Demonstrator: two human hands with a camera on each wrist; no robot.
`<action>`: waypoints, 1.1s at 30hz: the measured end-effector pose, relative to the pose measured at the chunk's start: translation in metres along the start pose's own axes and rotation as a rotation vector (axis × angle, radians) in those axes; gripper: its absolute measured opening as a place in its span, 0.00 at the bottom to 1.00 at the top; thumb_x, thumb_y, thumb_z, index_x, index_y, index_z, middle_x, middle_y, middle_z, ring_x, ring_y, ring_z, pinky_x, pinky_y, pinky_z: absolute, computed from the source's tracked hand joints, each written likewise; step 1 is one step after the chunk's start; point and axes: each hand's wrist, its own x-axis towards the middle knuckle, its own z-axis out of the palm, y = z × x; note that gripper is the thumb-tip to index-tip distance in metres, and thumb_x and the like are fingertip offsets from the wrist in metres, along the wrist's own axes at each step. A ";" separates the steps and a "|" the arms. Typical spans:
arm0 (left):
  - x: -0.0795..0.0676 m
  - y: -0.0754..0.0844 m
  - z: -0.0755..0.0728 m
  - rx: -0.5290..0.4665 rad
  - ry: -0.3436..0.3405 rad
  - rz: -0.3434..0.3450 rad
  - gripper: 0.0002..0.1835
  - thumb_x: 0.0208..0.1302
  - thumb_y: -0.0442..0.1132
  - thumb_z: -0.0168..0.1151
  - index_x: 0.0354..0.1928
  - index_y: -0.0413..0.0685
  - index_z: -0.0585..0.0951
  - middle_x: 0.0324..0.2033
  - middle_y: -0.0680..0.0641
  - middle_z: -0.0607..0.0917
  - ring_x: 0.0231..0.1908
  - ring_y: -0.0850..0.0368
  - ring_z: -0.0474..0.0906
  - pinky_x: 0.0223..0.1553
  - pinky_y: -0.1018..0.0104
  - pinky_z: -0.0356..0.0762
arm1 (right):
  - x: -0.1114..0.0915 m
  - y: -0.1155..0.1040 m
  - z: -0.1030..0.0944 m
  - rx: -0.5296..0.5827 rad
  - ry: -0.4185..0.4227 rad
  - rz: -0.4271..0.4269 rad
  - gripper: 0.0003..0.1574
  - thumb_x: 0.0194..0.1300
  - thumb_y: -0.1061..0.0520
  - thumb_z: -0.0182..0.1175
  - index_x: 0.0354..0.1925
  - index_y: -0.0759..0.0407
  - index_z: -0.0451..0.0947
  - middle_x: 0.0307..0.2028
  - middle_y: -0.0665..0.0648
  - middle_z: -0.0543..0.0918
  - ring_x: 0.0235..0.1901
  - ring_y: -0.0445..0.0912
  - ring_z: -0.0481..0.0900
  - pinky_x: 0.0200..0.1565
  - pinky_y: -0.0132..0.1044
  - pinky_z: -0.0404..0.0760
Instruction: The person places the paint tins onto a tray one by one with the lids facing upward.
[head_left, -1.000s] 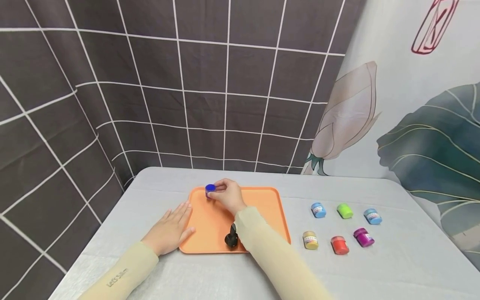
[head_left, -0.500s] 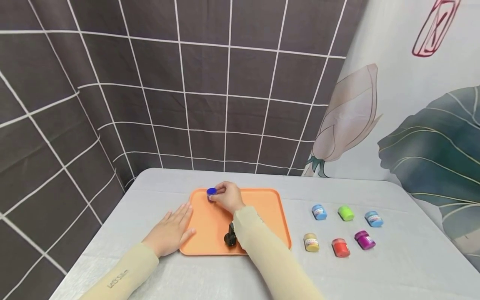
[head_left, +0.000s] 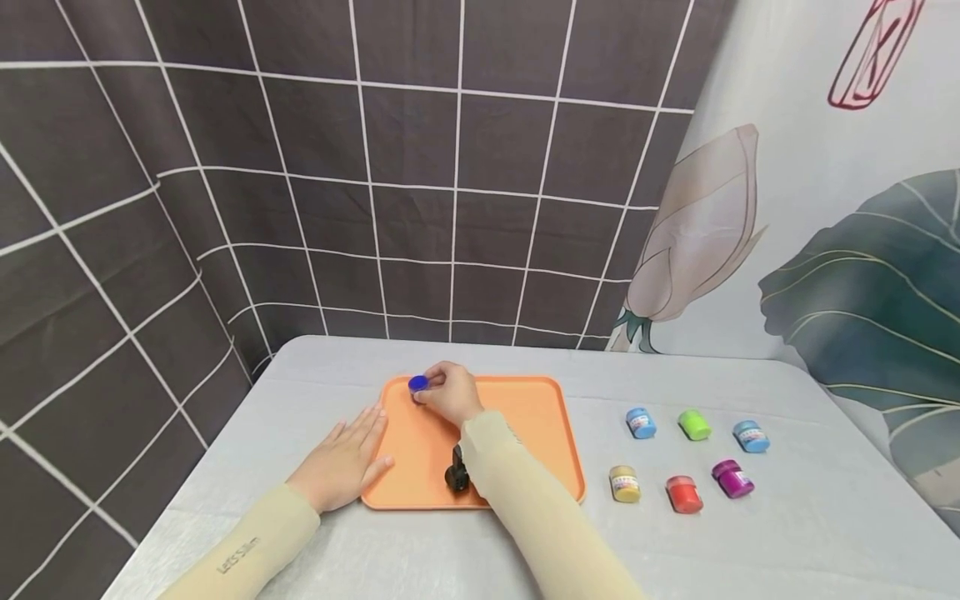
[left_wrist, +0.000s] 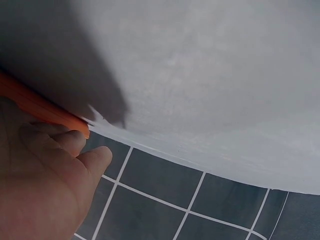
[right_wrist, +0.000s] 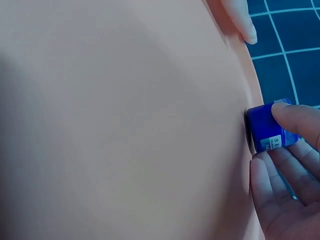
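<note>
At the far left corner of the orange tray (head_left: pixel 525 417), my right hand (head_left: pixel 453 396) pinches a small blue paint jar (head_left: pixel 417 386) between thumb and fingers. The jar has a dark blue lid. In the right wrist view the thumb lies across one side of the jar (right_wrist: pixel 265 129), fingers at the other, and its base is right at the tray's surface (right_wrist: pixel 125 125). A white label with print shows on it. My left hand (head_left: pixel 341 458) lies with fingers extended along the tray's left rim. In the left wrist view that hand (left_wrist: pixel 50 185) touches the orange rim (left_wrist: pixel 40 107).
Right of the tray lie several paint jars on the light tablecloth (head_left: pixel 600 550): light blue (head_left: pixel 641 423), green (head_left: pixel 695 425), another blue (head_left: pixel 751 437), yellow (head_left: pixel 625 484), red (head_left: pixel 684 495) and purple (head_left: pixel 732 479). A dark grid-patterned curtain (head_left: pixel 405 208) hangs behind.
My right hand has shifted the blue paint jar slightly left and a little lower toward the tray's far left corner. The left hand stays on the tray's rim.
</note>
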 end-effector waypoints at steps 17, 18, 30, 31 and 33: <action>0.001 0.003 -0.003 0.002 -0.003 0.001 0.38 0.78 0.53 0.50 0.74 0.29 0.60 0.75 0.31 0.60 0.75 0.36 0.55 0.71 0.34 0.54 | 0.001 0.004 0.001 -0.031 0.001 -0.010 0.18 0.52 0.64 0.77 0.40 0.62 0.81 0.32 0.54 0.85 0.35 0.45 0.82 0.43 0.40 0.84; 0.001 0.003 -0.003 0.002 -0.005 0.001 0.38 0.78 0.53 0.50 0.74 0.29 0.60 0.75 0.31 0.60 0.75 0.36 0.55 0.71 0.34 0.54 | 0.001 0.004 0.000 -0.031 -0.002 -0.009 0.18 0.51 0.64 0.77 0.40 0.62 0.81 0.32 0.54 0.84 0.34 0.45 0.82 0.42 0.39 0.84; 0.001 0.002 -0.003 0.012 -0.022 -0.007 0.38 0.78 0.54 0.49 0.75 0.29 0.59 0.76 0.32 0.59 0.76 0.36 0.54 0.72 0.34 0.53 | -0.009 -0.008 -0.015 0.044 -0.089 0.009 0.18 0.57 0.66 0.72 0.46 0.67 0.80 0.39 0.60 0.84 0.37 0.47 0.82 0.40 0.37 0.85; 0.001 0.002 -0.002 0.010 -0.022 -0.007 0.39 0.78 0.54 0.49 0.75 0.29 0.59 0.76 0.32 0.58 0.76 0.36 0.54 0.72 0.34 0.53 | -0.011 -0.010 -0.017 0.055 -0.097 0.011 0.19 0.57 0.66 0.72 0.47 0.68 0.80 0.40 0.61 0.84 0.37 0.48 0.82 0.39 0.37 0.85; 0.001 0.002 -0.002 0.011 -0.021 -0.008 0.39 0.78 0.55 0.49 0.75 0.30 0.59 0.76 0.32 0.58 0.76 0.36 0.54 0.72 0.34 0.53 | -0.015 -0.014 -0.021 0.074 -0.108 0.000 0.20 0.58 0.66 0.71 0.48 0.68 0.80 0.43 0.62 0.84 0.37 0.48 0.83 0.38 0.37 0.85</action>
